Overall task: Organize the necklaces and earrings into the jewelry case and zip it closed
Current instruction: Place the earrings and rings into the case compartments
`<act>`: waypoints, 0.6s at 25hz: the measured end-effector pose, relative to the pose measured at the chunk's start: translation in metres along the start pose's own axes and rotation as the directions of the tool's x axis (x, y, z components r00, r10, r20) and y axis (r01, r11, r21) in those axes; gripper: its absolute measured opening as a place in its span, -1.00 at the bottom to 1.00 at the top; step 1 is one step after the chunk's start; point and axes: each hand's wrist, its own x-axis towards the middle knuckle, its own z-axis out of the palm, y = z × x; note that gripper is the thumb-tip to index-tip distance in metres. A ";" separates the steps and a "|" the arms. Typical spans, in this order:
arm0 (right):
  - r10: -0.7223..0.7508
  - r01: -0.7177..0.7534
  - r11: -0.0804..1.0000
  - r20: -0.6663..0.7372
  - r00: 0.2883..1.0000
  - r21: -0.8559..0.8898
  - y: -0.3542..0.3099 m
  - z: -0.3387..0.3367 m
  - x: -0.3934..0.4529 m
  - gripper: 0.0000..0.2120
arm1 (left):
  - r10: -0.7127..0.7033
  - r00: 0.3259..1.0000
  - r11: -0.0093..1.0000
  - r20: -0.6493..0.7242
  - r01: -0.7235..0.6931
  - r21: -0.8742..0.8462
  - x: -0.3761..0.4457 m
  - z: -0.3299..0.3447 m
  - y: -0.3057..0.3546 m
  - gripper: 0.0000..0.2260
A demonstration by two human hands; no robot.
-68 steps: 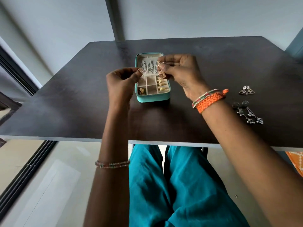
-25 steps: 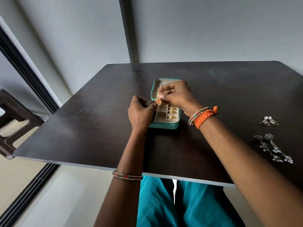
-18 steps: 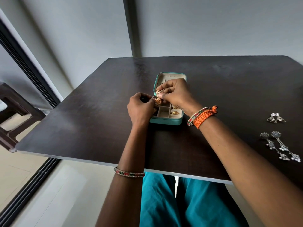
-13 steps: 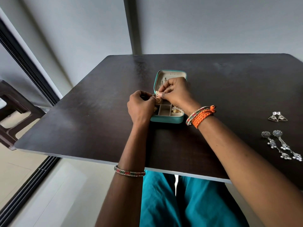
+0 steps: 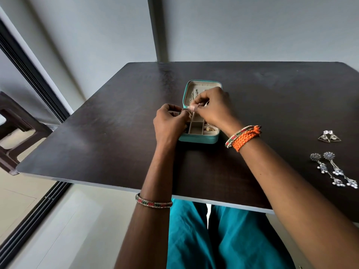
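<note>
Both forearms are reaching forward over the near edge of the dark brown wooden table (image 5: 116, 136), meeting above the open teal zip-up jewelry case with a beige lining (image 5: 198, 139), which is lying near the table's middle. The left hand (image 5: 168, 124) is curling knuckles-up over the case's left side, its fingertips pinching a small gold ring-shaped earring (image 5: 184, 111). The right hand (image 5: 213, 107) is hovering over the case's hinge line, thumb and forefinger pinching the same gold piece from the right. In the case's divided tray, one gold piece (image 5: 209, 129) is showing in the near right compartment; other contents are hidden by the hands. Thin chains (image 5: 193, 95) are hanging inside the raised lid; their number is unclear. Well to the right, two long silver dangling earrings (image 5: 333, 168) are lying side by side, and beyond them two small triangular silver stud earrings (image 5: 328, 136) are touching each other.
</note>
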 end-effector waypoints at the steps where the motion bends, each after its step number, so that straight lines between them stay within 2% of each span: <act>1: -0.015 0.016 1.000 0.027 1.000 -0.012 0.000 -0.001 -0.001 -0.99 | -0.007 1.000 1.000 0.013 0.007 -0.012 0.001 -0.001 0.000 -0.88; 5: -0.023 0.032 0.998 0.136 0.990 -0.063 -0.001 0.001 -0.001 -0.95 | 0.031 0.999 1.000 0.029 -0.031 -0.001 0.002 -0.004 -0.005 -0.90; 9: 0.006 0.001 0.998 0.097 0.995 -0.069 -0.001 0.001 0.001 -0.93 | 0.017 1.000 1.000 -0.017 -0.017 0.002 -0.001 -0.002 -0.003 -0.92; 15: 0.033 -0.025 0.998 0.129 0.991 -0.057 -0.005 0.003 -0.002 -0.90 | -0.011 1.000 1.000 -0.025 0.011 0.009 0.000 -0.003 -0.004 -0.87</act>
